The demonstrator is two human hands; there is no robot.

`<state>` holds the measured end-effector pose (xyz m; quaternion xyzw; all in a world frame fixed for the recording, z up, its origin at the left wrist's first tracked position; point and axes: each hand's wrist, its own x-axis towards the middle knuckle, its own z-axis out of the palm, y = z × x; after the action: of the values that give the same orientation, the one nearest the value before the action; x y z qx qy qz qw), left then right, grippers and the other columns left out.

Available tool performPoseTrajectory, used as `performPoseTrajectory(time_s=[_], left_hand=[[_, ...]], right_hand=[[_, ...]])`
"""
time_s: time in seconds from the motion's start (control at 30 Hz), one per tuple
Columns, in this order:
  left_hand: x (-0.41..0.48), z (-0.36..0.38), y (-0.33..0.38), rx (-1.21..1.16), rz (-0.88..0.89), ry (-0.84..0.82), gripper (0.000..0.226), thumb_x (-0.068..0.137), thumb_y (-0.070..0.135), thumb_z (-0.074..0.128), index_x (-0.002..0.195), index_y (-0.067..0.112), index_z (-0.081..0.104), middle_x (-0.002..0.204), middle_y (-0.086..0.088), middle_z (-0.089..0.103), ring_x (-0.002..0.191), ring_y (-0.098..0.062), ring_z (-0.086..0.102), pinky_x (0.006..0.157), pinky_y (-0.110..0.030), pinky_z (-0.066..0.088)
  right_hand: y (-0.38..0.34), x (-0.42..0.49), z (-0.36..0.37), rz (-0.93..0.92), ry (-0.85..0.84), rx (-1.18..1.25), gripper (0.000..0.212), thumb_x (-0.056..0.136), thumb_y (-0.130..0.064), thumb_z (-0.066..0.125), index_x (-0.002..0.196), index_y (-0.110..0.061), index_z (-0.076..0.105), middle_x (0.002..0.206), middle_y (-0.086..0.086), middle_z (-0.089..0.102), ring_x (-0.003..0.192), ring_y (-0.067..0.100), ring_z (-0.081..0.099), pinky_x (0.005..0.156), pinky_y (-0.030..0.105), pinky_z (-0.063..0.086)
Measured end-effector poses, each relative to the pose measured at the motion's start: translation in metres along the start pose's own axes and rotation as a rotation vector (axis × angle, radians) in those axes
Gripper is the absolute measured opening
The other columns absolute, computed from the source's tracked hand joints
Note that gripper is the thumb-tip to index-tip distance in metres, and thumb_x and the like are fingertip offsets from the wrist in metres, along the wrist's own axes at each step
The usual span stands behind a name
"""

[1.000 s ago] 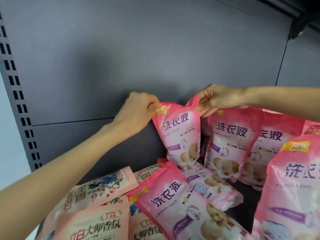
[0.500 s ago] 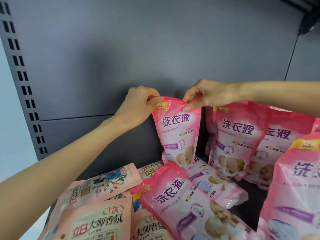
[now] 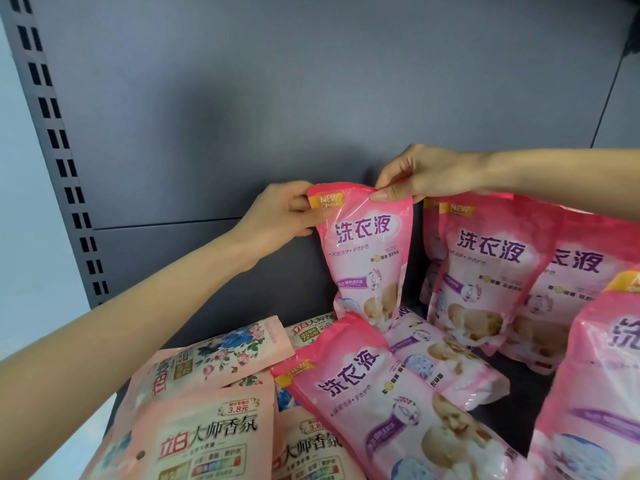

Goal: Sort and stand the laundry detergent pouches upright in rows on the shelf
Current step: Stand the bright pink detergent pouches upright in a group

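Front peach pouch [image 3: 204, 441]: lies flat at the near left; reads "立白 大师香氛" under a "3.8元" price flash.
Second peach pouch [image 3: 311, 452]: lies just to the right, partly under a pink one; shows the same "大师香氛" lettering.
Floral peach pouch [image 3: 221, 351]: lies behind those two; printed with roses and a blue flower, "立白" running sideways.
Flat pink pouch [image 3: 381, 396]: lies slanted across the middle; reads "洗衣液" in purple, with a yellow "NEW" tab at its corner.
Near right pink pouch [image 3: 595, 393]: stands at the right edge, cut off by the frame.
Second flat pink pouch [image 3: 450, 362]: lies face up just behind the first; small print too blurred to read.
Shelf deck [image 3: 519, 389]: shows dark between the pink pouches.
Held pink pouch [image 3: 367, 251]: hangs upright close to the back panel, left of the standing row and apart from it; bottom hidden behind the flat one; reads "NEW" and "洗衣液".
Left hand [image 3: 280, 216]: pinches its top left corner beside the "NEW" tab.
Right hand [image 3: 415, 174]: pinches its top right corner, thumb and fingertips closed on the edge.
Standing pink pouches [image 3: 485, 271]: stand overlapping in a row at the right rear; same "NEW" and "洗衣液".
Back panel [image 3: 242, 98]: plain grey, with one seam across.
Slotted upright [image 3: 59, 150]: climbs the left edge, with paired slots.
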<state>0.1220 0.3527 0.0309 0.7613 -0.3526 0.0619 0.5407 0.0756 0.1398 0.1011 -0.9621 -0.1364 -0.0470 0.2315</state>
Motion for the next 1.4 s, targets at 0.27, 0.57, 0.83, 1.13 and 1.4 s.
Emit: performPoseTrajectory(time_s=[0.27, 0.57, 0.83, 1.13, 1.4], left_hand=[[0.017, 0.003, 0.021, -0.077, 0.040, 0.153, 0.021, 0.085, 0.013, 0.065, 0.102, 0.001, 0.064, 0.094, -0.007, 0.071, 0.078, -0.008, 0.069, 0.064, -0.020, 0.056], [0.012, -0.035, 0.058, -0.034, 0.176, 0.286, 0.012, 0.090, 0.012, 0.059, 0.101, 0.012, 0.065, 0.084, 0.007, 0.070, 0.070, -0.001, 0.068, 0.056, -0.017, 0.053], [-0.031, -0.065, 0.042, 0.009, 0.190, 0.290, 0.010, 0.090, 0.012, 0.057, 0.095, 0.018, 0.063, 0.072, 0.020, 0.071, 0.069, 0.000, 0.068, 0.056, -0.015, 0.053], [-0.053, -0.068, 0.014, 0.013, 0.197, 0.354, 0.013, 0.090, 0.012, 0.056, 0.088, 0.022, 0.063, 0.073, 0.020, 0.071, 0.070, -0.003, 0.069, 0.059, -0.015, 0.054], [-0.054, -0.062, 0.003, 0.018, 0.217, 0.432, 0.011, 0.091, 0.013, 0.056, 0.089, 0.021, 0.064, 0.075, 0.022, 0.070, 0.071, -0.004, 0.069, 0.061, -0.018, 0.056]], right_hand=[[-0.006, 0.001, -0.016, -0.066, 0.250, -0.062, 0.018, 0.085, -0.024, 0.065, 0.080, -0.008, 0.071, 0.073, 0.006, 0.065, 0.065, 0.009, 0.056, 0.074, 0.025, 0.047], [-0.039, 0.009, -0.031, -0.190, 0.405, -0.010, 0.023, 0.086, -0.024, 0.065, 0.089, -0.002, 0.070, 0.052, -0.012, 0.062, 0.051, 0.000, 0.053, 0.055, 0.013, 0.045], [-0.074, 0.003, 0.001, -0.284, 0.233, 0.063, 0.016, 0.084, -0.025, 0.067, 0.084, -0.009, 0.071, 0.078, 0.005, 0.069, 0.067, 0.010, 0.061, 0.076, 0.032, 0.055], [-0.078, 0.020, 0.024, -0.290, 0.185, 0.107, 0.017, 0.079, -0.022, 0.072, 0.084, -0.007, 0.072, 0.065, -0.003, 0.068, 0.061, 0.006, 0.061, 0.064, 0.021, 0.054], [-0.037, 0.015, 0.032, -0.007, -0.047, 0.366, 0.058, 0.093, -0.056, 0.031, 0.094, -0.013, 0.071, 0.090, 0.003, 0.075, 0.088, 0.014, 0.071, 0.079, 0.032, 0.058]])
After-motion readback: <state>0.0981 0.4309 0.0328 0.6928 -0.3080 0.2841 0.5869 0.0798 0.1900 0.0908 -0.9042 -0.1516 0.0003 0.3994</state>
